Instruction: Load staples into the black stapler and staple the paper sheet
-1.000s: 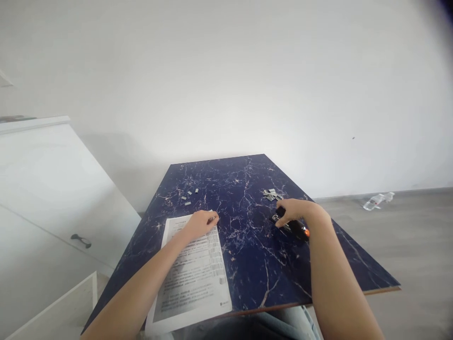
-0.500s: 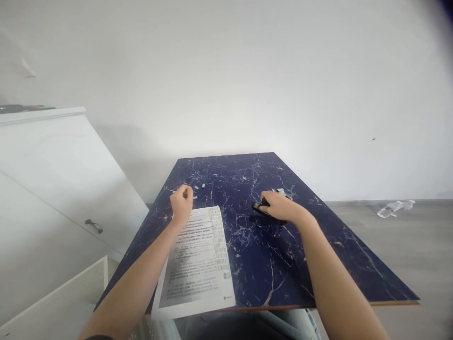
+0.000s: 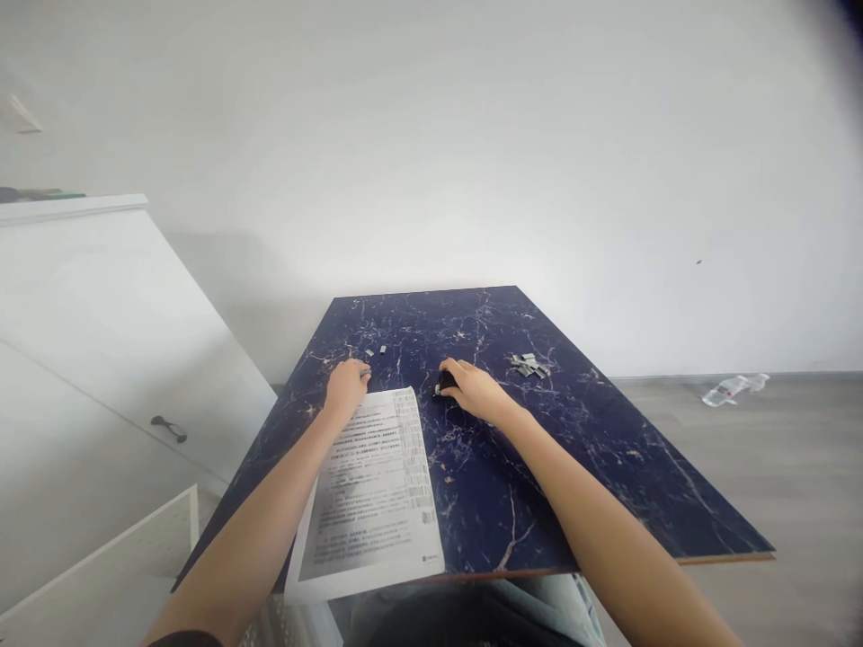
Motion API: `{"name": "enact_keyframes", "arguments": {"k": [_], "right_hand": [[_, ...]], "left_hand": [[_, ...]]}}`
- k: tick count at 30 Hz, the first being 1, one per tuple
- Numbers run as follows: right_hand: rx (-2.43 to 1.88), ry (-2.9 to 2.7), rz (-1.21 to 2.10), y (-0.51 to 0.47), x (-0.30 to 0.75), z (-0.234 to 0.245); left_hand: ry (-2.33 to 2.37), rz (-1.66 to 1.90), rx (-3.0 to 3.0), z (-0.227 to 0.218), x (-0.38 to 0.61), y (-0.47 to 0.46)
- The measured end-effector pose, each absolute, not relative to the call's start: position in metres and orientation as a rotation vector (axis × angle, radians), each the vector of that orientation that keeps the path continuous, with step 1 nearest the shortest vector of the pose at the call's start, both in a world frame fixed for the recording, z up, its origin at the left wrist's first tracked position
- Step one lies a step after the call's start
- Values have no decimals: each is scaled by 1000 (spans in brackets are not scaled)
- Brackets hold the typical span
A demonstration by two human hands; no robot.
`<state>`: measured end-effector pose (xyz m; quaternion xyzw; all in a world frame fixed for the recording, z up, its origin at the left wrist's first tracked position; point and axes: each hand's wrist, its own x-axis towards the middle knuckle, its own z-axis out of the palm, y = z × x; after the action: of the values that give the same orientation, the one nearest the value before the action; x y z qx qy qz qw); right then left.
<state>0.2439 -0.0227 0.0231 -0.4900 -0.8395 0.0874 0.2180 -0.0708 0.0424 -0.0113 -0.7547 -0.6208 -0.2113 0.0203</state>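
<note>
My left hand (image 3: 346, 386) is closed over the table, just beyond the top edge of a printed sheet of paper (image 3: 370, 485). At its fingertips is a small silvery staple strip (image 3: 365, 372). Right of the sheet, my right hand (image 3: 468, 385) is wrapped round a black stapler (image 3: 443, 385), low over the table. Its fingers hide most of the stapler, and only the silvery-tipped front end shows. Two loose staple strips (image 3: 383, 350) lie a little beyond my left hand.
The dark blue marbled table (image 3: 472, 521) stands against a white wall. A small pile of staple strips (image 3: 529, 365) lies towards its right edge. At left is a white cabinet (image 3: 101, 296). Clear plastic packaging (image 3: 734, 389) lies on the floor at right.
My right hand has moved left with the stapler, away from the pile of strips, which now shows fully. My left hand has shifted slightly right, its fingertips now at the nearest strip.
</note>
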Motion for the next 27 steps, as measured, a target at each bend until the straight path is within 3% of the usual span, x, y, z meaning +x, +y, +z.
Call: {"name": "enact_keyframes", "arguments": {"k": [12, 17, 21, 27], "right_hand": [[-1255, -2016, 376, -1, 267, 22], [-1598, -1528, 957, 4, 318, 16], [-1421, -1335, 1437, 0, 322, 10], [-1391, -1060, 1663, -5, 295, 9]], "left_hand": [[-1872, -575, -2333, -7, -64, 37], [-1859, -658, -2341, -3, -62, 34], [-1785, -905, -2386, 4, -56, 27], [-1858, -1593, -2763, 13, -40, 13]]}}
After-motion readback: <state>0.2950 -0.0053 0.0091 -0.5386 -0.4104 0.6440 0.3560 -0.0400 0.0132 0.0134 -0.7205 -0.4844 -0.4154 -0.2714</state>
